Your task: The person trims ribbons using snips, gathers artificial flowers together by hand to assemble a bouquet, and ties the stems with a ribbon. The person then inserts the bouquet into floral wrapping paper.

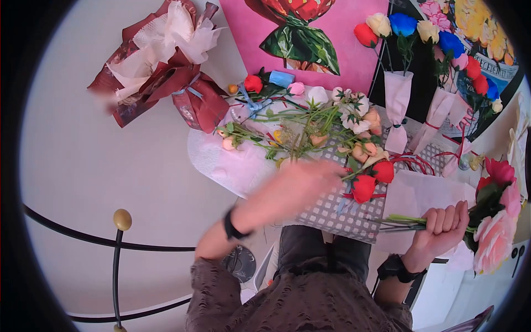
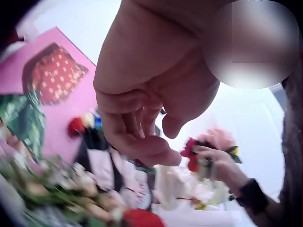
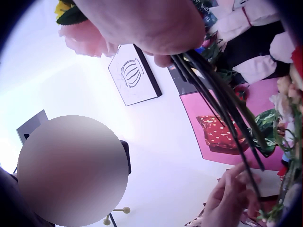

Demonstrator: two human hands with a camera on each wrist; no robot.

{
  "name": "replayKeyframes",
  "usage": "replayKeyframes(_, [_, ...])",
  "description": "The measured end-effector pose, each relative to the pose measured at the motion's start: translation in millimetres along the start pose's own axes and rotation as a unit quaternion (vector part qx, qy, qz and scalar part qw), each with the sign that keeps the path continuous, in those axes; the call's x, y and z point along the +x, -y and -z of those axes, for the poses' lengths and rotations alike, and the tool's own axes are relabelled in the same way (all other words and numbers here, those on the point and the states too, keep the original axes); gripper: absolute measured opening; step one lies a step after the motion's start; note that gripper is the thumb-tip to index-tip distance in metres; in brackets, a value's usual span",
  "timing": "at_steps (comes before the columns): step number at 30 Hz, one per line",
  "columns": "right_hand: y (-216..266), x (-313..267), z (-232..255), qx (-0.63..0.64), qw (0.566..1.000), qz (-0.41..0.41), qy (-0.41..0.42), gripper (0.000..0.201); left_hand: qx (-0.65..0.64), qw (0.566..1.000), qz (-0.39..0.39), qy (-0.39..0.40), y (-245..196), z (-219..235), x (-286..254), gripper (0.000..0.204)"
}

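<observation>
My right hand [image 1: 441, 226] grips a bunch of artificial flowers [image 1: 495, 239] by its green stems [image 1: 402, 222]; large pink and magenta blooms stick out to the right of the fist. In the right wrist view those stems [image 3: 227, 104] fan out below the hand. My left hand [image 1: 293, 191], blurred in the head view, is over the near side of the table. Its fingers [image 2: 125, 127] hang loosely bent with nothing between them in the left wrist view. Two red roses [image 1: 364, 189] lie just right of it, and a spread of loose stemmed flowers [image 1: 310, 130] lies beyond.
Pale paper [image 1: 426, 193] lies beside the right hand. Farther back stand wrapped roses [image 1: 397, 105] and a pink candy painting [image 1: 354, 44]. A dark red wrapped bouquet [image 1: 202, 102] sits at the far left, with a blue roll [image 1: 281, 78] near it. A black metal rack [image 1: 117, 265] is at lower left.
</observation>
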State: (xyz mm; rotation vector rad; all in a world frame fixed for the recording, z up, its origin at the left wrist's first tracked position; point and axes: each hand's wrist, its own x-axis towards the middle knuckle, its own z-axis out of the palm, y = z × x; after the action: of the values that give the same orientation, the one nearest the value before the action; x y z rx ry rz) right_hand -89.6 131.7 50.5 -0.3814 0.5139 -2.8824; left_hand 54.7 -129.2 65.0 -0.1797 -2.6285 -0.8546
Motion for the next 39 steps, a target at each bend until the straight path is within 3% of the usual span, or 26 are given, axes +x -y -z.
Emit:
replayKeyframes(2, [1,2,6,0.004,1.000,0.001,-0.005,0.042,0.146,0.979,0.094,-0.107,45,43,11,0.013])
replayKeyframes(3, [1,1,8,0.004,1.000,0.004,-0.009,0.042,0.125,0.962,0.204,-0.134,63,63,23,0.011])
replayKeyframes(4, [0,1,9,0.006,1.000,0.006,-0.012,0.042,0.236,0.950,0.154,-0.136,108,75,23,0.014])
replayKeyframes(6, [-6,3,7,0.024,0.999,-0.018,-0.020,0.043,0.360,0.904,0.231,-0.014,184,93,22,0.024])
replayKeyframes(7, [-7,3,7,0.026,0.999,-0.017,-0.020,0.043,0.362,0.904,0.230,-0.014,212,95,20,0.024])
replayKeyframes(9, [-10,3,6,0.020,0.999,-0.022,-0.028,0.044,0.358,0.855,0.315,0.204,247,95,22,0.033])
replayKeyframes(12, [-11,3,4,0.002,0.998,-0.005,-0.061,0.044,0.361,0.857,0.326,0.170,249,84,20,0.038])
replayKeyframes(15, [-11,5,8,0.022,0.998,-0.029,-0.052,0.045,0.332,0.887,0.287,0.144,243,91,21,0.036])
replayKeyframes(19, [-14,7,7,0.020,0.997,-0.048,-0.062,0.046,0.332,0.887,0.291,0.133,227,108,23,0.033])
replayKeyframes(21, [-16,8,10,0.028,0.995,-0.073,-0.059,0.046,0.077,0.933,0.350,-0.023,200,120,29,0.026])
replayKeyframes(22, [-17,8,10,0.030,0.995,-0.071,-0.058,0.046,0.079,0.934,0.348,-0.023,196,122,29,0.026])
replayKeyframes(24, [-21,9,10,0.019,0.994,-0.101,-0.040,0.045,-0.098,0.941,0.302,-0.116,187,124,32,0.021])
replayKeyframes(26, [-26,8,8,0.008,0.992,-0.120,-0.036,0.046,-0.085,0.946,0.237,-0.203,122,117,39,0.018])
replayKeyframes(29, [-38,2,0,-0.049,0.986,-0.160,-0.019,0.047,-0.173,0.951,0.175,-0.188,68,90,35,0.017])
replayKeyframes(31, [-42,0,-4,-0.090,0.978,-0.187,0.010,0.047,-0.168,0.958,0.159,-0.172,21,64,29,0.014])
replayKeyframes(33, [-43,-1,-7,-0.126,0.964,-0.224,0.069,0.046,-0.300,0.928,0.169,-0.144,-18,31,16,0.012])
replayKeyframes(34, [-48,0,2,-0.112,0.962,-0.211,0.135,0.041,-0.316,0.921,0.172,-0.149,-34,15,12,0.011])
replayKeyframes(35, [-55,-4,20,-0.114,0.964,-0.200,0.131,0.041,-0.347,0.913,0.145,-0.156,-44,-2,7,0.017])
replayKeyframes(36, [-66,-12,43,-0.165,0.973,-0.128,0.099,0.022,-0.327,0.915,0.178,-0.155,-57,-16,4,0.011])
replayKeyframes(37, [-76,-18,63,-0.213,0.973,-0.056,0.068,0.020,-0.280,0.940,0.149,-0.128,-51,-32,-5,0.010])
replayKeyframes(38, [-77,-21,68,-0.262,0.964,0.012,0.038,0.038,-0.293,0.928,0.163,-0.164,-61,-50,-1,0.009])
replayKeyframes(39, [-77,-20,75,-0.264,0.964,0.015,0.038,0.038,-0.306,0.913,0.179,-0.201,-71,-66,4,0.008])
